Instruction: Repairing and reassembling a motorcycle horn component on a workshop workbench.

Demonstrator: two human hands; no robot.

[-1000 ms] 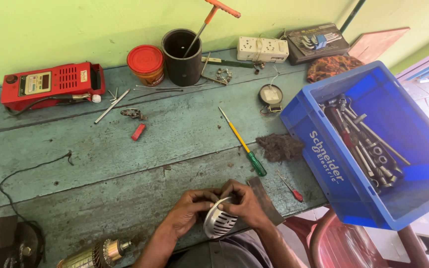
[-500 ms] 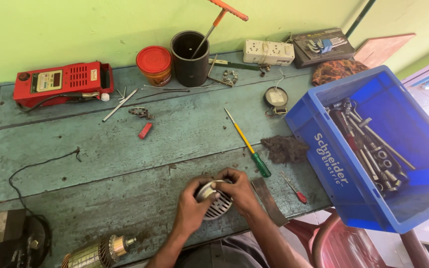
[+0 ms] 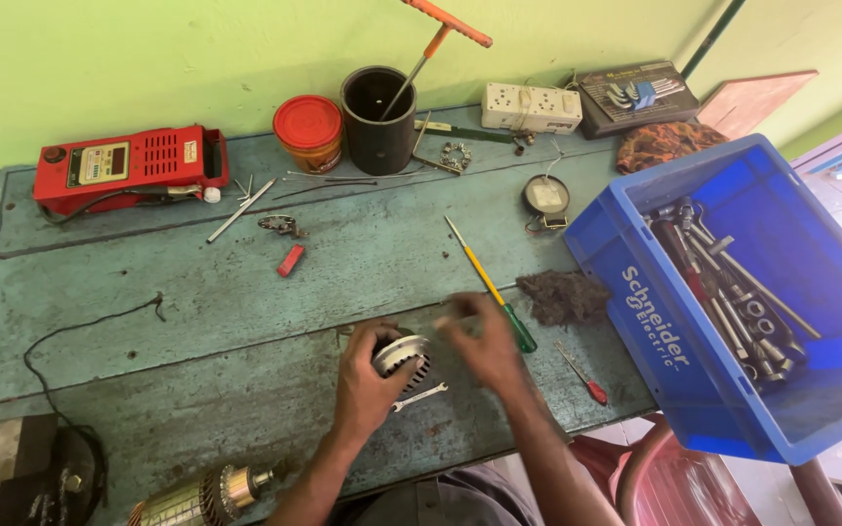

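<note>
Left fingers (image 3: pixel 367 356) gripping slotted metal housing (image 3: pixel 401 356) (right hand (image 3: pixel 479 341) blurred)

At the near edge of the bench (image 3: pixel 197 321), left hand (image 3: pixel 367 385) around a round slotted metal part (image 3: pixel 401 356), right hand (image 3: pixel 479 341) just beside it. Small spanner (image 3: pixel 419 396) under the part. Screwdriver (image 3: pixel 492 286) behind the right hand, wad of fibre (image 3: pixel 562 295) right of it. Crate (image 3: pixel 782 292) of sockets at far right. Meter (image 3: pixel 129 168), tin (image 3: pixel 309 131) and cup (image 3: pixel 378 119) along the back edge. Armature (image 3: pixel 197 497) at near left.
</note>
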